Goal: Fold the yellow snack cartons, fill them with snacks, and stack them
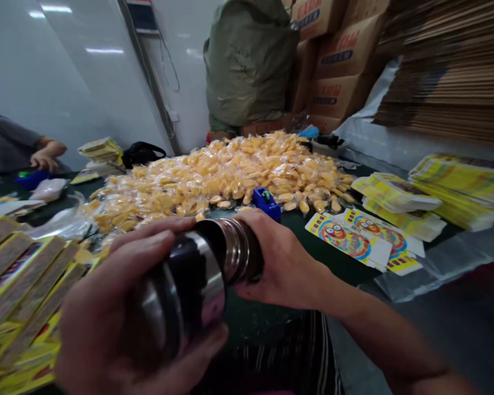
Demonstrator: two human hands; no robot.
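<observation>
My left hand (119, 307) is wrapped round a shiny black and silver thermos cup lid (201, 274), close to the camera. My right hand (275, 258) grips a dark thermos flask (253, 252) whose threaded steel neck (233, 247) faces the lid. The lid's rim overlaps the neck in view, tilted; I cannot tell whether the two touch. Fingers and palm hide much of both parts. Just beyond my hands stands a blue tape dispenser (266, 204), in front of a big heap of yellow pieces in clear wrappers (239, 170).
Flat printed cartons (354, 236) and yellow carton stacks (461, 186) lie at right. Filled yellow boxes (24, 285) stand at left. Another person's hand (47, 156) is at far left by a blue dispenser (32, 179). A green sack (251, 66) and cardboard boxes (337, 60) rise behind.
</observation>
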